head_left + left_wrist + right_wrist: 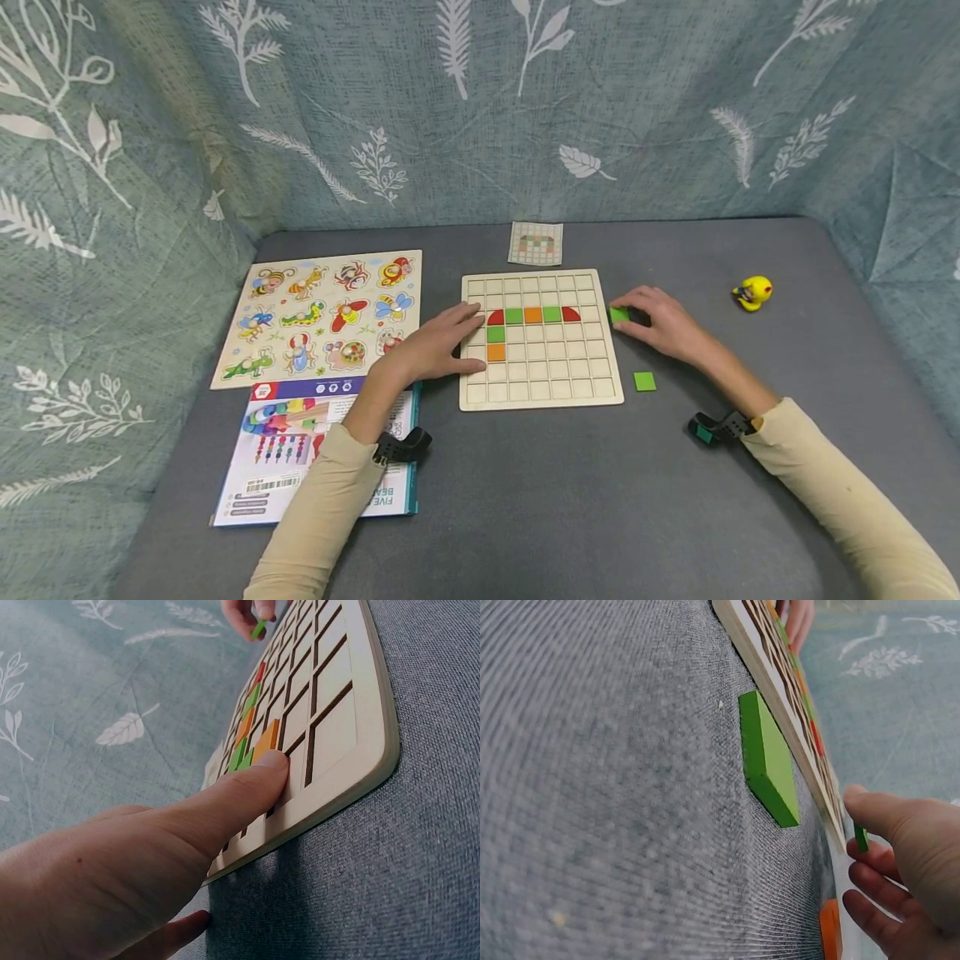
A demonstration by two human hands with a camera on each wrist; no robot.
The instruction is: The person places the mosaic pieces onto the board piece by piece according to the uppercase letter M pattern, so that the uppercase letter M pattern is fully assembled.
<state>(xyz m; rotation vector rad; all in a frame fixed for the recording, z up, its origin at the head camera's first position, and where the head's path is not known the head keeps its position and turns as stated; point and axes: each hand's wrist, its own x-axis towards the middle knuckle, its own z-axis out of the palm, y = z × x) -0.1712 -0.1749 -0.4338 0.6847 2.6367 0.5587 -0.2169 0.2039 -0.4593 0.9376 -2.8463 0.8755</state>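
A wooden grid board (pixel 542 375) lies in the middle of the table. Its upper row holds a red rounded piece (pixel 496 317), green, orange and green squares, and another red rounded piece (pixel 572 314). Below the left red piece sit a green square (pixel 496 334) and an orange square (pixel 496 352). My left hand (pixel 431 343) rests on the board's left edge, fingers extended, with the thumb near the orange square. Just past the right edge, my right hand (pixel 663 323) pinches a green square tile (pixel 862 838) between thumb and index finger. Another green square tile (pixel 644 382) lies on the table nearby.
A pattern card (pixel 536 243) lies behind the board. On the left are an insect puzzle board (pixel 281 317) and a printed box (pixel 247 467). A small yellow toy (pixel 753 292) stands at the right. An orange piece (pixel 829 930) lies under the right hand.
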